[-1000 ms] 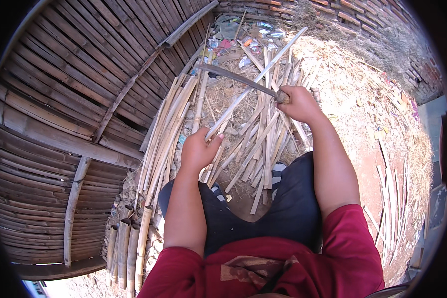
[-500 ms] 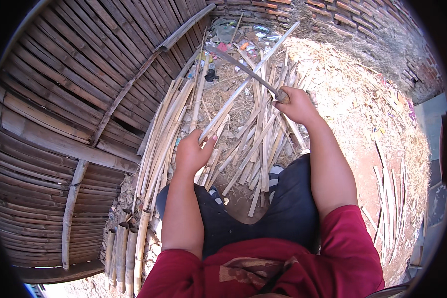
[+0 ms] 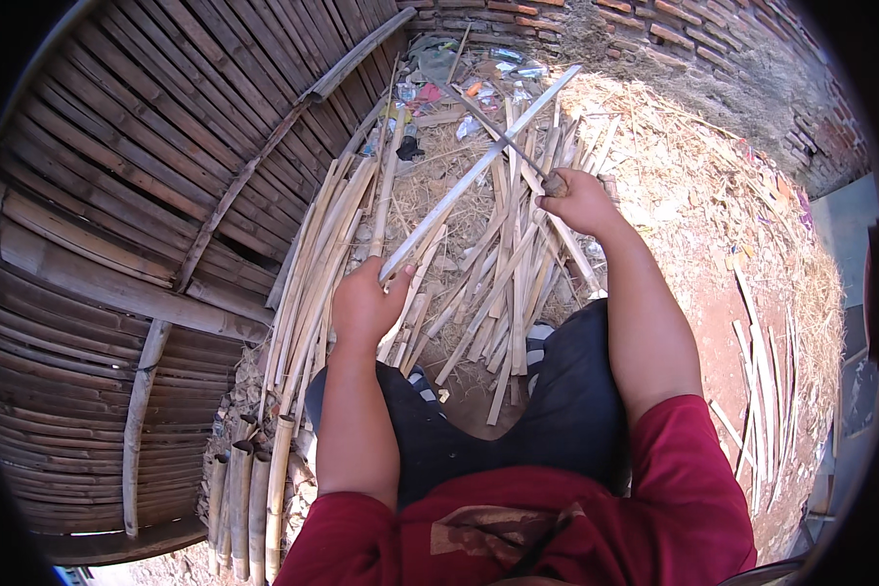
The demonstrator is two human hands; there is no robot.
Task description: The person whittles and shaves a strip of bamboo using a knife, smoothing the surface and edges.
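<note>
My left hand (image 3: pixel 363 301) is closed around the near end of a long pale bamboo strip (image 3: pixel 444 205). The strip slants up and away to the right, over the ground. My right hand (image 3: pixel 584 203) grips the wooden handle of a machete (image 3: pixel 554 186). Its narrow dark blade points away to the left and crosses the strip near the middle, seen nearly edge-on. They appear to touch at the crossing. Beneath both hands lies a loose pile of split bamboo strips (image 3: pixel 518 273), between my feet and beyond.
Longer bamboo strips (image 3: pixel 308 278) lie beside the slatted bamboo wall (image 3: pixel 215 137) on the left. Cut bamboo poles (image 3: pixel 261 508) stand near it. Litter (image 3: pixel 430 93) lies below the brick wall (image 3: pixel 674 39). More strips (image 3: pixel 757 381) rest on the right.
My left hand and the bamboo strip have shifted slightly back toward me and left. The machete blade has turned and now looks thinner; my right hand has barely moved.
</note>
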